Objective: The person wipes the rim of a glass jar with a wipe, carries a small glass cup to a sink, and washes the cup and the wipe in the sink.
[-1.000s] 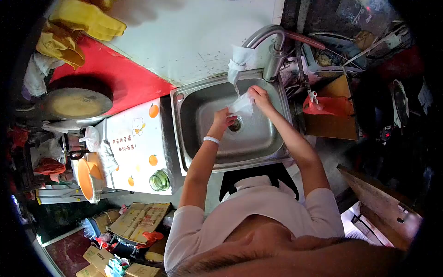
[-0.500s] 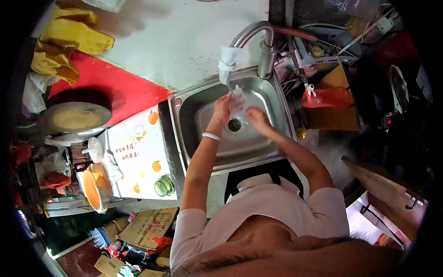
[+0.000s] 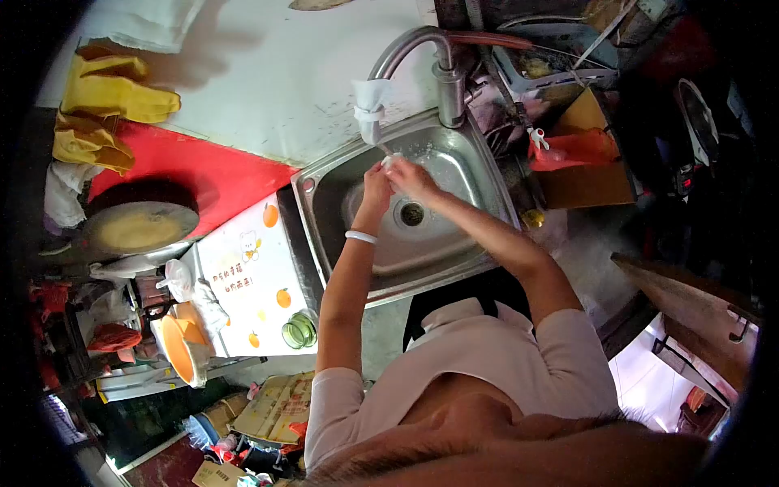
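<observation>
Over the stainless steel sink (image 3: 389,286), both hands meet just below the tip of the curved faucet (image 3: 442,77). White cloth-like wrapping (image 3: 371,97) is bound round the spout's end. My left hand (image 3: 376,185), with a white band above its wrist, is closed on a small whitish, translucent thing (image 3: 391,161), whose kind I cannot make out. From the right, my right hand (image 3: 414,180) reaches in, its fingers bent and pressed against the same whitish thing. The fingers hide most of it. Below them is the round drain (image 3: 412,213).
Yellow rubber gloves (image 3: 122,89) hang at the upper left, above a round chopping board (image 3: 142,227). A green glass (image 3: 299,331) stands on the white patterned surface left of the sink. On the right are a cardboard box (image 3: 588,191) with a red bag and a grey crate (image 3: 556,61).
My right hand has moved left and up from over the basin to meet my left hand. The translucent thing, spread out before, is now bunched between the fingers. The view has shifted slightly.
</observation>
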`<action>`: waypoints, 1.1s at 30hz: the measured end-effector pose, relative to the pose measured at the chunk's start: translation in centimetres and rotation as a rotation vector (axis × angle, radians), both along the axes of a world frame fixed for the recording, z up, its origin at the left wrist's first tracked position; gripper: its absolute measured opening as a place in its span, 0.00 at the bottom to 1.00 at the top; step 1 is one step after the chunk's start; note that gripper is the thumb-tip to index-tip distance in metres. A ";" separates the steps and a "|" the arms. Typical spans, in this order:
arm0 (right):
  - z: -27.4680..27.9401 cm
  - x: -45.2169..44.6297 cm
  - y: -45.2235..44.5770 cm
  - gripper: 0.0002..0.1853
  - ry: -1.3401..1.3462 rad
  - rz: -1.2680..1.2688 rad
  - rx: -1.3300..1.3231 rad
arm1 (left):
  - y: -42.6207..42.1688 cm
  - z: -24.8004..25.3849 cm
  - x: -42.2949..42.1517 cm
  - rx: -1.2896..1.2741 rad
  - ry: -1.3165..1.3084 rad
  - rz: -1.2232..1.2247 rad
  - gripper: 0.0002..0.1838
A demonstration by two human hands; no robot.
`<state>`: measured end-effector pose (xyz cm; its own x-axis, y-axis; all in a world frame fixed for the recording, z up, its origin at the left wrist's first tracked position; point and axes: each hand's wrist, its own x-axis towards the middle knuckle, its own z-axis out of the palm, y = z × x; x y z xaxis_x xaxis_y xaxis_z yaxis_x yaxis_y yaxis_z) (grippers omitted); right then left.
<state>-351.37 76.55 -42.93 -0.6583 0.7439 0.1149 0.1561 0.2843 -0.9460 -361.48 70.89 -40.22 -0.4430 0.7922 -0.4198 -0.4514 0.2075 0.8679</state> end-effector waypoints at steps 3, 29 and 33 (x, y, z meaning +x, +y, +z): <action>-1.2 0.7 1.4 0.11 -0.326 -0.092 0.118 | -0.4 0.6 -0.3 0.000 -0.195 -0.025 0.11; 1.5 2.8 7.2 0.16 0.048 0.290 -0.360 | -2.5 6.3 -4.1 -0.158 0.637 -0.463 0.12; 3.4 3.2 6.9 0.14 -0.063 0.378 -0.121 | -3.0 8.0 -3.8 -0.124 0.505 -0.409 0.17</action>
